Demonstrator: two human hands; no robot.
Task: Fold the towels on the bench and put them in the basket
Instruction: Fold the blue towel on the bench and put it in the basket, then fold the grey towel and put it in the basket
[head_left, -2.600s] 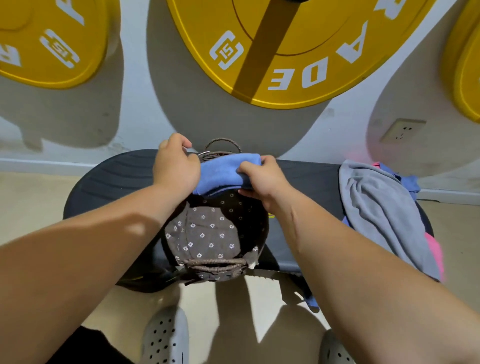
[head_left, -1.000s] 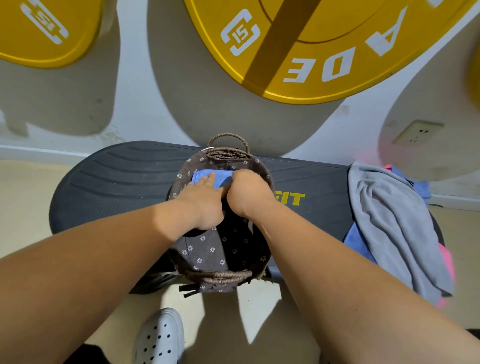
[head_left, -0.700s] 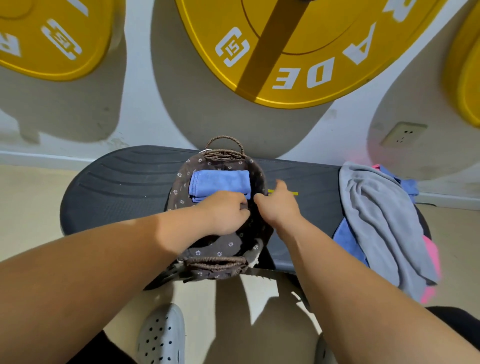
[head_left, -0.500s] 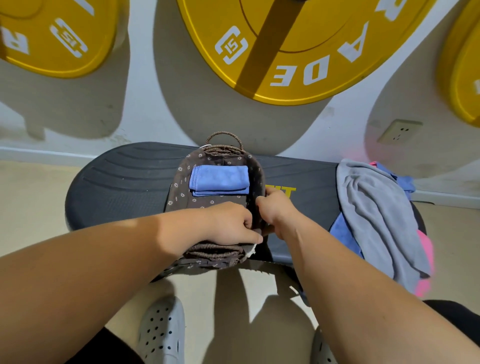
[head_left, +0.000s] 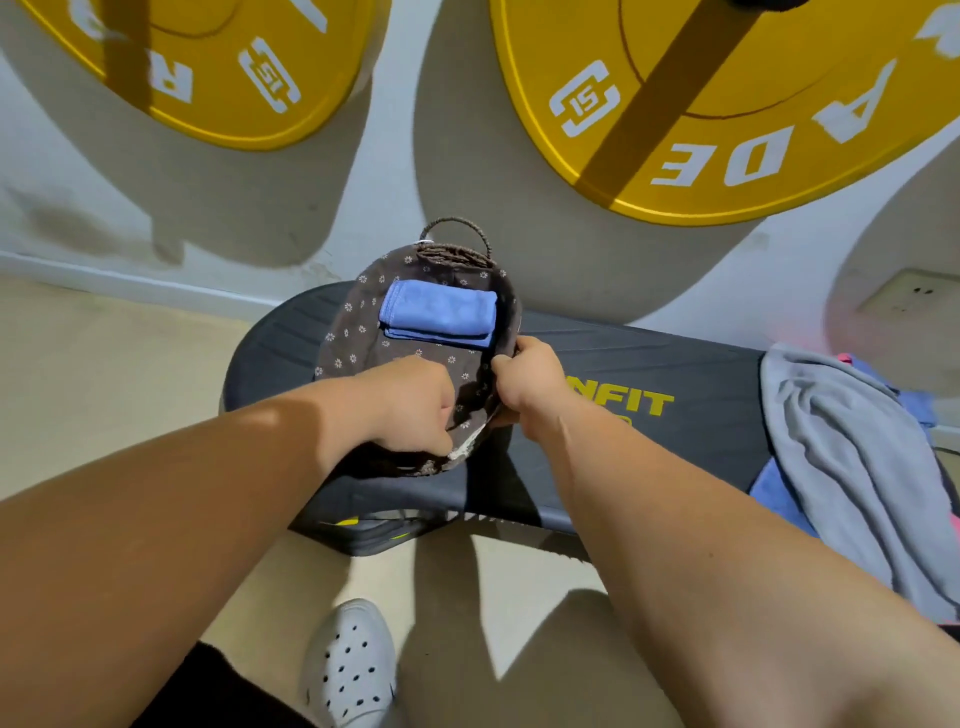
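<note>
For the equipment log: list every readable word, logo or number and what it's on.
"NFIT", yellow, on the black padded bench; start hidden behind the right hand; smaller line beneath unreadable.
"ADE", white, upside down, on the large yellow weight plate at right; earlier letters cut off.
"151", white emblem, on that plate and the left yellow weight plate.
"R", white, on the left plate.

A gym: yellow weight plates (head_left: 727, 104), padded bench (head_left: 649, 415).

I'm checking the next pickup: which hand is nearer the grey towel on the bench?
Right. The right hand grips the basket rim on the side facing the grey towel. The left hand grips the basket's near rim, farther from the towel.
</note>
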